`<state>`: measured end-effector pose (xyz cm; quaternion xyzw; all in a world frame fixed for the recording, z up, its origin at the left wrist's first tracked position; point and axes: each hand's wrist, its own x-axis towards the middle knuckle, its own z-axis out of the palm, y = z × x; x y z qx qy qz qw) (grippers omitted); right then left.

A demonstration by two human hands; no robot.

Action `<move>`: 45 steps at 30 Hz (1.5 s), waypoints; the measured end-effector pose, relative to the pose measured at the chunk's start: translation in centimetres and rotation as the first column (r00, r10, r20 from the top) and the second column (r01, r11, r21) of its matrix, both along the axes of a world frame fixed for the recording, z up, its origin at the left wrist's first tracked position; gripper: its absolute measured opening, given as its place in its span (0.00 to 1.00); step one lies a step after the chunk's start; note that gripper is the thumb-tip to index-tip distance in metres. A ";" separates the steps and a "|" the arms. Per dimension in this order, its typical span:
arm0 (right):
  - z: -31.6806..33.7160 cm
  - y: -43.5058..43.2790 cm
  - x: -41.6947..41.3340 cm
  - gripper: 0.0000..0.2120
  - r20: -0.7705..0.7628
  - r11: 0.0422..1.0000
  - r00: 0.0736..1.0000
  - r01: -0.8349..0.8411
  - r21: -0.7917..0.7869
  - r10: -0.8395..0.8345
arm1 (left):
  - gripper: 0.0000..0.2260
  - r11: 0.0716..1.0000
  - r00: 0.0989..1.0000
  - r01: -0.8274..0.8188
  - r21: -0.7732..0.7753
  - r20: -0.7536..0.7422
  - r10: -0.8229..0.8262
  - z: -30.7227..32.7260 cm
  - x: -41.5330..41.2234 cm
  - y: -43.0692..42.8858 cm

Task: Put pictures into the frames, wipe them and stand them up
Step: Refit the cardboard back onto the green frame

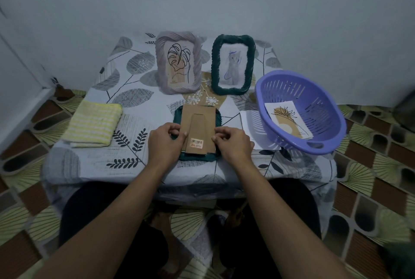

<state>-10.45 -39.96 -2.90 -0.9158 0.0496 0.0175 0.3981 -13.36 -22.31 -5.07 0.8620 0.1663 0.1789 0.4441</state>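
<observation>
At the near middle of the table (pixel 134 166) a dark green frame (pixel 197 158) lies face down, cardboard back (pixel 199 119) up. The left hand (pixel 165 141) and right hand (pixel 233 144) pinch the back's side edges with curled fingers. Farther off, a lilac frame (pixel 161 65) and a second green frame (pixel 216 65) stand upright, holding pictures
</observation>
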 end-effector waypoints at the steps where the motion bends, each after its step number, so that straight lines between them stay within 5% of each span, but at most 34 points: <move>1: 0.0 0.0 -0.1 0.13 0.001 1.000 1.000 -0.002 -0.007 0.002 | 0.11 1.000 1.000 0.003 0.020 -0.007 -0.003 -0.1 0.0 0.0; 11: 0.2 0.2 -0.5 0.15 0.058 0.990 0.998 0.014 -0.143 -0.005 | 0.11 0.992 0.998 0.033 0.125 -0.058 -0.026 -0.5 0.2 0.1; 33: 0.5 0.7 -0.3 0.20 -0.004 0.996 1.000 -0.030 -0.083 0.029 | 0.20 0.941 0.972 0.130 0.314 -0.225 -0.059 -0.1 0.6 1.6; 45: 0.6 0.7 0.2 0.15 0.002 0.998 1.000 -0.010 -0.056 0.010 | 0.10 0.984 0.967 0.095 0.152 -0.250 -0.054 1.0 1.6 2.6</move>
